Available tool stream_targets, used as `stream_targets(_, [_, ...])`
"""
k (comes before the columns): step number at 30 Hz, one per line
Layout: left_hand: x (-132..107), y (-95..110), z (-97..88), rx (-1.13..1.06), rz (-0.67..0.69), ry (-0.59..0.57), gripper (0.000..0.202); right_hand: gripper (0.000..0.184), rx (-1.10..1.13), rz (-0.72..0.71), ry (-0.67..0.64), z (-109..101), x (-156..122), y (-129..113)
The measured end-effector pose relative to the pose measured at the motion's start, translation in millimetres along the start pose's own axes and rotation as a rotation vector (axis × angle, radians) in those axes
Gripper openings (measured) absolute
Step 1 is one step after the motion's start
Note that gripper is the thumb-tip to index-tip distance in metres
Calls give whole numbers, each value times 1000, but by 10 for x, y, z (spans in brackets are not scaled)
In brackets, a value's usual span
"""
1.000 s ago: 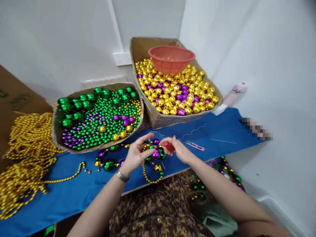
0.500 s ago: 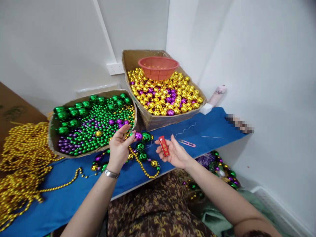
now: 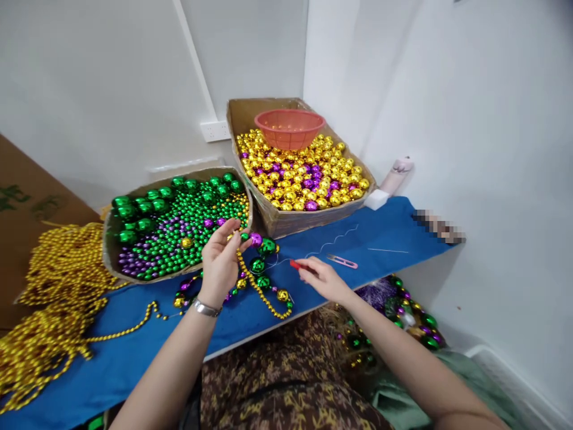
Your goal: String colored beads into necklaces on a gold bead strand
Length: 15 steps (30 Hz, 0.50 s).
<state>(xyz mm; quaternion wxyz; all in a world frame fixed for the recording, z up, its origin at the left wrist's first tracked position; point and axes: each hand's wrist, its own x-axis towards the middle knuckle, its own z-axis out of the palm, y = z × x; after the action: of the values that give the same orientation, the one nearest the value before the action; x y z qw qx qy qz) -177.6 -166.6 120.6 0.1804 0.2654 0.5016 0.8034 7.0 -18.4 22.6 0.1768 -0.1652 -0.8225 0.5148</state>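
My left hand [image 3: 220,260], with a metal band at the wrist, is pinched on a bead strand near its end. Green, purple and gold beads [image 3: 267,245] hang from it, right of my fingers. Below them, more of the strand and a loop of small gold beads [image 3: 259,292] lie on the blue cloth. My right hand [image 3: 324,279] is closed around a small red lighter [image 3: 295,264]; only its tip shows past the fingers. Thin clear thread [image 3: 329,243] runs between the hands and across the cloth. Beside my right hand lie pink thread snips [image 3: 342,261].
A carton [image 3: 111,251] of green, purple and gold beads stands behind my left hand. Behind it, a larger box [image 3: 286,222] holds gold and purple balls and a red basket [image 3: 290,128]. Gold bead strings [image 3: 62,263] pile up at left. A needle-like rod [image 3: 387,250] lies at right.
My right hand has turned palm down and its fingers have closed over the lighter, which lay exposed before. My left hand keeps its pinch on the strand. The whole view has shifted slightly.
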Motion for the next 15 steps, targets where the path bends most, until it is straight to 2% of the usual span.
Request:
stream_targets(2, [18,52,33,-50,-9,-16,30,33,-332,-50,89,-16,-3,196])
stream_targets(4, [38,114,82,-87,-1,-39,26,31,-426,-45,127,-8,4,301])
stream_targets(6, [57,184,158,-110,23,-58,24,31,-435,-52,125,46,23,252])
stream_targets(9, [93,301,314,-122,85,-77,23,36,-358,-149,48,217,104,-100])
stream_targets(11, [149,394,402,-118,134,-86,23,46,-160,-251,-57,327,205,-426])
stream_targets(13, [256,511,432,-105,190,-83,24,40,15,-271,-107,361,333,-744])
stream_targets(15, [414,661,389,-78,255,-58,24,31,166,-278,-62,290,473,-1042])
